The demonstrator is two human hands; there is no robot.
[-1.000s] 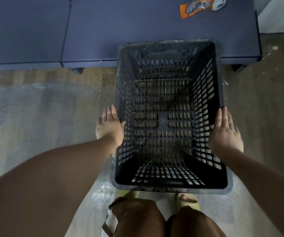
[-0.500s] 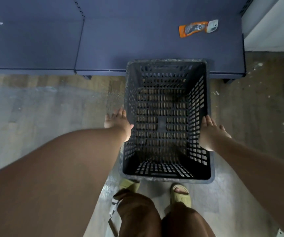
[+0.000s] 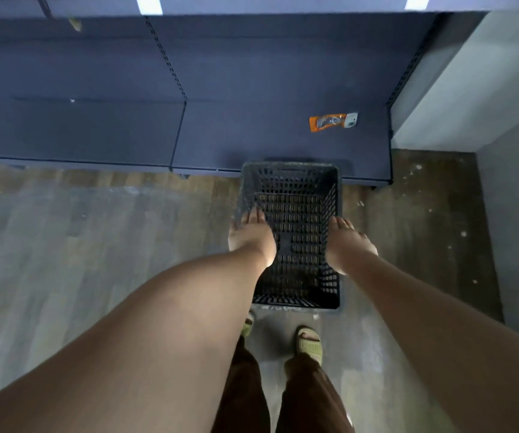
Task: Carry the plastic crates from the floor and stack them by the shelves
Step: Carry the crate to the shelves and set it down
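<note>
A black plastic crate [image 3: 292,185] with slotted walls stands upright and empty, low over the floor. Its far end is against the front edge of the dark blue bottom shelf [image 3: 236,135]. My left hand [image 3: 250,237] is pressed flat on the crate's left side near the rim. My right hand [image 3: 348,243] is pressed on the right side, so the crate is held between both palms. Both arms reach down and forward. I cannot tell whether the crate's base touches the floor.
An orange and white packet [image 3: 333,121] lies on the shelf behind the crate. A pale wall [image 3: 486,89] closes the right side. My feet in green sandals [image 3: 309,340] stand just behind the crate on the grey floor [image 3: 95,245].
The crate has gone down and away from my head, and looks much smaller now. Both hands stayed on its sides. More of the shelving has come into view.
</note>
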